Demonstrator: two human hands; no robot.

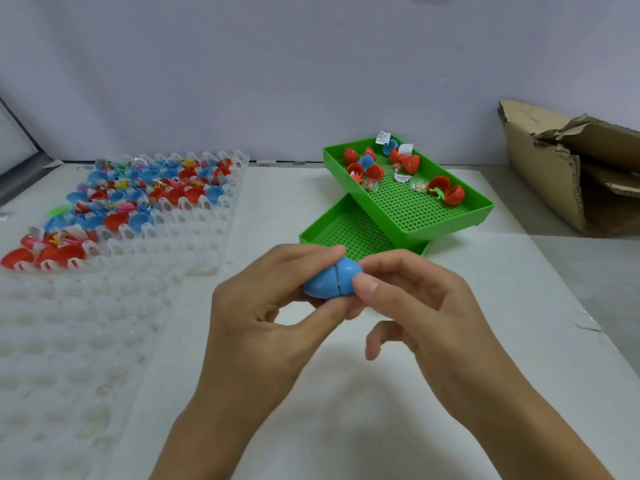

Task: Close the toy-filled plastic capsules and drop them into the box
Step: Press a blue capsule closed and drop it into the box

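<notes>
On the big white surface (pixel 398 393) sit the things for this job, from big to small. A torn brown cardboard box (pixel 568 174) stands far off at the right edge. A wide clear tray (pixel 194 233) with cups lies at the left, and many open red and blue capsules with little toys sit in its far rows. Two green trays (pixel 408 216) rest in the middle, one on top of the other, crooked. The top one holds a few open red and blue halves, some paper slips and tiny toys.

Closer in, above the bare part of the surface, two hands meet. The left hand (pixel 263 306) and the right hand (pixel 415 299) both have a grip on one blue capsule (pixel 330 278). Fingers and thumbs of each hand pinch one half.

What could go wrong? The blue capsule is smooth and round, so it could slip out and roll away if the squeeze is uneven. If the two halves are pushed together crooked, they may not snap. The box is well apart from the hands, so a careless toss could miss it.

The blue capsule looks like a small egg. A thin dark line runs round its middle, so it seems not quite shut. What is inside cannot be seen.
</notes>
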